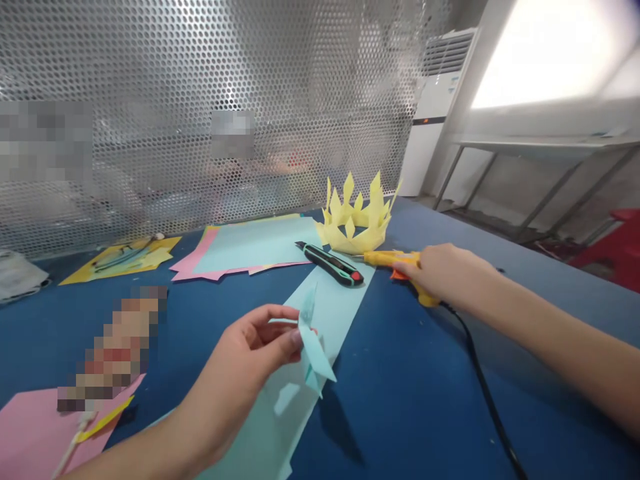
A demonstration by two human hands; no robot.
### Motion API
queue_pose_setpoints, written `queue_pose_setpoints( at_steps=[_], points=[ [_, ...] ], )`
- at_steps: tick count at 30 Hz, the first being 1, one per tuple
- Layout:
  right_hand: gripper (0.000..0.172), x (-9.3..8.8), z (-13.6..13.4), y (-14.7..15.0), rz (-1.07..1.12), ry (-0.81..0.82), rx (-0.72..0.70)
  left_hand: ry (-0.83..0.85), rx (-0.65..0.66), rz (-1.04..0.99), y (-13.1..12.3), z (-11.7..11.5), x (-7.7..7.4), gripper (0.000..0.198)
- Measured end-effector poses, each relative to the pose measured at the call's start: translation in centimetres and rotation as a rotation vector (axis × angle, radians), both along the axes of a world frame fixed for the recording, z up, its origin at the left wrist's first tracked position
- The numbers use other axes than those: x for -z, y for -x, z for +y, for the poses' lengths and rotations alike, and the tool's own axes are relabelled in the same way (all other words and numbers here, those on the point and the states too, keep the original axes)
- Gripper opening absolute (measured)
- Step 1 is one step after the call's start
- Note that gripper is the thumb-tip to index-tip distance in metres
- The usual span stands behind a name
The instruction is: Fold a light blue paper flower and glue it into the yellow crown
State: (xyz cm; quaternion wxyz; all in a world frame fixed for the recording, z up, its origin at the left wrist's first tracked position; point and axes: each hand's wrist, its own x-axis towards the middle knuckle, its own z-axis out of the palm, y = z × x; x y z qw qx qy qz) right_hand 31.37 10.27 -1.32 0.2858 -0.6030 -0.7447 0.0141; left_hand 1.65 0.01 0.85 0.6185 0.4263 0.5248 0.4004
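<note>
Between the thumb and fingers of my left hand (250, 360) is a folded light-blue paper piece (311, 347) with pointed ends, held above the table. My right hand (437, 270) grips a yellow glue gun (393, 259), its nozzle pointing left and its black cord (477, 363) trailing toward the front edge. Just left of the nozzle lies a black and green utility knife (333, 265), across a long light-blue paper strip (345, 310). Behind the glue gun stands a yellow paper crown (357, 237) with pointed tips.
Light-blue and pink paper sheets (250, 247) are stacked at the back. Yellow paper (120, 260) with thin dark strands lies farther left. Pink paper (40, 420) and a blurred-out item (115, 350) are at front left. A perforated metal panel (200, 80) rises behind the blue table (400, 400).
</note>
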Motion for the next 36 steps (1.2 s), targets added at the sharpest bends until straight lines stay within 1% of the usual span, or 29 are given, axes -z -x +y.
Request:
queue_pose_setpoints(
  at_steps=[2,3,5,6,7,9,10,12,14,17,21,23,27,31,34,36],
  points=[
    [0.024,-1.0,-0.6,0.7,0.044,0.065,0.022,-0.031,0.023,-0.007,-0.6,1.0,0.1,0.02],
    [0.02,-1.5,-0.9,1.4,0.074,0.086,0.015,-0.044,0.032,-0.015,-0.8,1.5,0.1,0.019],
    [0.017,-2.0,-1.8,3.2,0.155,0.105,-0.064,-0.062,0.046,-0.038,-1.2,2.1,0.3,0.018],
    [0.018,-2.1,-2.3,4.3,0.205,0.122,-0.144,-0.067,0.05,-0.049,-1.3,2.4,0.4,0.018],
    [0.023,-1.9,-2.7,5.4,0.263,0.152,-0.241,-0.069,0.054,-0.059,-1.4,2.6,0.6,0.018],
    [0.043,-1.3,-3.7,7.3,0.394,0.241,-0.434,-0.068,0.066,-0.07,-1.5,2.9,0.8,0.02],
    [0.05,-0.9,-4.1,8.0,0.458,0.289,-0.513,-0.067,0.076,-0.073,-1.5,3.0,0.9,0.021],
    [0.059,-0.1,-4.7,9.0,0.577,0.365,-0.633,-0.065,0.1,-0.08,-1.6,3.2,0.9,0.022],
    [0.063,0.4,-5.1,9.4,0.678,0.411,-0.711,-0.065,0.115,-0.084,-1.6,3.2,0.7,0.021],
    [0.065,0.8,-5.1,9.4,0.805,0.425,-0.742,-0.064,0.12,-0.064,-1.8,3.4,0.3,0.019],
    [0.054,0.9,-4.9,9.3,0.897,0.425,-0.738,-0.034,0.125,-0.016,-2.3,3.6,0.1,0.023],
    [0.055,1.1,-4.7,9.3,0.916,0.437,-0.743,-0.041,0.12,0.012,-2.5,3.7,0.1,0.024],
    [0.06,1.4,-4.5,9.2,0.955,0.469,-0.739,-0.144,0.037,0.088,-2.7,4.0,0.2,0.022],
    [0.061,1.1,-4.1,9.1,1.01,0.54,-0.721,-0.276,-0.062,0.127,-2.8,4.4,0.7,0.023],
    [0.058,0.8,-3.9,9.0,1.066,0.613,-0.723,-0.346,-0.079,0.149,-2.8,4.7,1.2,0.016],
    [0.059,0.9,-3.7,8.9,1.107,0.652,-0.723,-0.368,-0.076,0.169,-2.7,4.8,1.4,0.011]
  ],
)
